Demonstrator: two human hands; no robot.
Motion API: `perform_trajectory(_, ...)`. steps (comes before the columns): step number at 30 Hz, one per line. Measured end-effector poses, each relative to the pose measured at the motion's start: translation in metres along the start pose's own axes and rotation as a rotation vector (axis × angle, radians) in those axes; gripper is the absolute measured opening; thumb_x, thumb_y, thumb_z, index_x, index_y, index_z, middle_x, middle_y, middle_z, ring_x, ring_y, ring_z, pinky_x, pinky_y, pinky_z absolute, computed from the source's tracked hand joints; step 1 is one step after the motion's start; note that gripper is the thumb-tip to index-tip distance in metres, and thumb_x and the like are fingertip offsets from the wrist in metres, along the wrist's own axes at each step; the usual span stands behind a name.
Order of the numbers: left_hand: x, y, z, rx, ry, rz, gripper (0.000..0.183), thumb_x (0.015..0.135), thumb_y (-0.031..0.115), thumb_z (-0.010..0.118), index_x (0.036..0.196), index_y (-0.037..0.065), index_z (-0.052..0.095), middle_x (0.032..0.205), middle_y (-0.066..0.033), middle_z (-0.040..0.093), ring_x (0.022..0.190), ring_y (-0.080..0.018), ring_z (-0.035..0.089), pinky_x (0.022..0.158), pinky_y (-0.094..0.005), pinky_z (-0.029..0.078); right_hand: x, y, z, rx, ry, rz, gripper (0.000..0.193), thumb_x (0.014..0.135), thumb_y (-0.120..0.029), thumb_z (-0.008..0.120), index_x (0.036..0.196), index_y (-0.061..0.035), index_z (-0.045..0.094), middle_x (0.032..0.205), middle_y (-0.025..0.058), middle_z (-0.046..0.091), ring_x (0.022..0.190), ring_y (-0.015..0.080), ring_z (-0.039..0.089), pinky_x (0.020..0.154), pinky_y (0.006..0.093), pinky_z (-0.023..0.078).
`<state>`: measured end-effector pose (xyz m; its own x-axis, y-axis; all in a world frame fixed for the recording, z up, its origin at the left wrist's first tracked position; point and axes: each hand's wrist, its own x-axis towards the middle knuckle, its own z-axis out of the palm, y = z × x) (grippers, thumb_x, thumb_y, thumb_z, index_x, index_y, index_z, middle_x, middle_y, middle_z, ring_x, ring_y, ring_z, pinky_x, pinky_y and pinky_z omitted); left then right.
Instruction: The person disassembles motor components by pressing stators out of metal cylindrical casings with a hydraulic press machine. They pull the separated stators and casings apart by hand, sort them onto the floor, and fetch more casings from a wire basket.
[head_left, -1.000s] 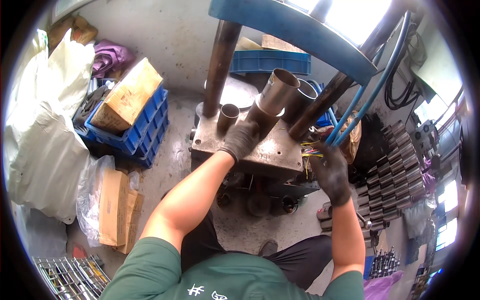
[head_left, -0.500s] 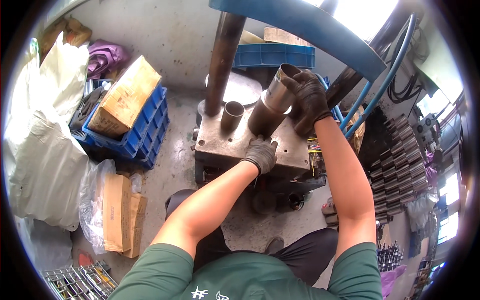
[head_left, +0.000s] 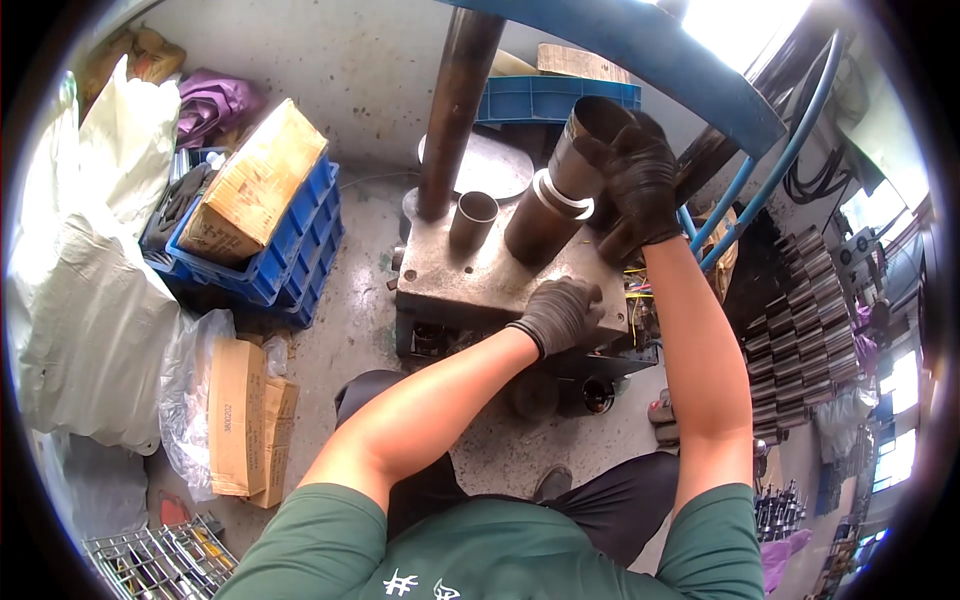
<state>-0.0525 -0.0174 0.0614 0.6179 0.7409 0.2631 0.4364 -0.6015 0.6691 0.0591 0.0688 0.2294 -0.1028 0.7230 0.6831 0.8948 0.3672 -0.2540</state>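
Note:
My right hand (head_left: pixel 645 185), in a dark glove, grips the upper rim of a metal cylinder sleeve (head_left: pixel 575 168). The sleeve is open at its top and leans slightly to the right. Beneath it, a pale ring (head_left: pixel 562 194) sits at the mouth of a thicker dark cylinder (head_left: pixel 538 232), which stands upright on the press's steel plate (head_left: pixel 450 285). My left hand (head_left: pixel 563 315), in a grey glove, is closed at the plate's front edge; its fingertips are hidden, so I cannot tell what is in them. A shorter open tube (head_left: pixel 472 220) stands left of the dark cylinder.
A steel column (head_left: pixel 455 120) and a blue press frame (head_left: pixel 640 40) rise behind the plate. Blue hoses (head_left: pixel 780 170) curve down on the right. Stacked metal sleeves (head_left: pixel 805 340) stand far right. Blue crates (head_left: pixel 290 250) and cardboard boxes (head_left: pixel 237 420) are on the left.
My right hand and the sleeve have moved up and slightly right. My left hand has come away from the dark cylinder's foot toward the plate's front right, its fingers now curled in.

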Motion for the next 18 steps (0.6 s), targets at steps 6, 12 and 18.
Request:
perform_trajectory(6, 0.015, -0.025, 0.016, -0.991, 0.344, -0.132, 0.070, 0.092, 0.016, 0.083, 0.150, 0.008, 0.045, 0.121, -0.0078, 0.061, 0.103, -0.0206, 0.063, 0.093, -0.0377, 0.056, -0.071, -0.033, -0.043, 1.156, 0.044, 0.542, 0.029, 0.101, -0.033, 0.075, 0.112, -0.0060, 0.078, 0.094, 0.0031, 0.077, 0.082, 0.0131, 0.069, 0.076, 0.0268, 0.054)
perform_trajectory(12, -0.024, 0.033, -0.006, -0.963, 0.338, 0.048, 0.091, 0.082, 0.021, 0.091, 0.153, 0.006, 0.036, 0.142, -0.0121, 0.056, 0.133, -0.0226, 0.055, 0.112, -0.0389, 0.049, -0.210, 0.050, -0.031, 1.645, -0.079, 0.511, 0.058, 0.110, -0.049, 0.045, 0.152, -0.0091, 0.049, 0.153, 0.0141, 0.053, 0.142, 0.0307, 0.050, 0.117, 0.0495, 0.045)
perform_trajectory(18, -0.046, 0.068, 0.003, -0.729, 0.330, 0.187, 0.106, 0.069, 0.018, 0.098, 0.153, 0.004, 0.035, 0.146, -0.0134, 0.053, 0.136, -0.0260, 0.055, 0.119, -0.0405, 0.045, -0.287, 0.038, -0.029, 0.265, -0.186, 0.168, 0.061, 0.094, -0.039, 0.068, 0.149, -0.0186, 0.053, 0.151, 0.0088, 0.055, 0.142, 0.0297, 0.052, 0.121, 0.0498, 0.037)
